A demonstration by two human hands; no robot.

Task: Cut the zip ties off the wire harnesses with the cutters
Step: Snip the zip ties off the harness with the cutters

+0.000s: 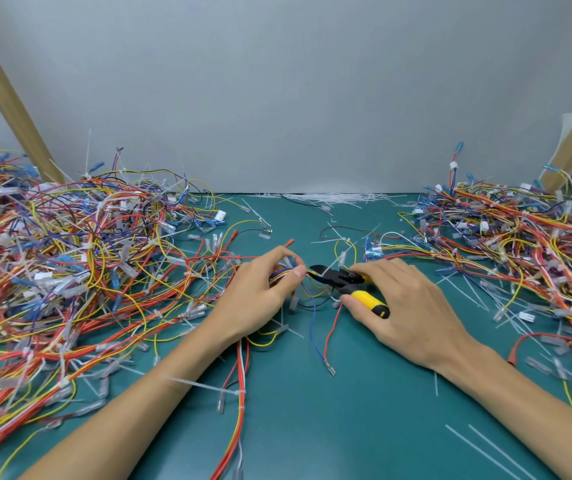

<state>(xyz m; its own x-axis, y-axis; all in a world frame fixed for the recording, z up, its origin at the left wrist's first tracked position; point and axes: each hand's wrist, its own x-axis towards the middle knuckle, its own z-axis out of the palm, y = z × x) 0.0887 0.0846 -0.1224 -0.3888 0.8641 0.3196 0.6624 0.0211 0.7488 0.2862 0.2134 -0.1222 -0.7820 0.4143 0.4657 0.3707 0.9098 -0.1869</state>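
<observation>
Centrally on the green surface [312, 427], the left hand [260, 292] pinches a wire harness [282, 271] between thumb and forefinger, its fingers [277, 252] curled over a small bunch of blue, yellow and orange wires. From this pinch a blue and a red lead trail toward the near edge and end in a metal terminal [329, 368]. Just to the right, the right hand [409, 306] grips the cutters [338, 277], thumb pressed along the near yellow-and-black handle and the other fingers wrapped over the far one. The black nose of the tool points left and meets the wires right beside the left thumb. Whether the blades sit on a zip tie cannot be told, as the spot is too small and cluttered. A big tangle of harnesses [70, 254] fills the left side of the surface, reaching the left forearm, and a second heap [519, 237] lies on the right. At the far edge, against the grey wall [295, 81], rests a drift of cut white zip ties [340, 197]. One uncut tie [205, 386] sticks out of a red-and-yellow harness beside the left forearm, and two long white strips [485, 448] lie near the right forearm.
</observation>
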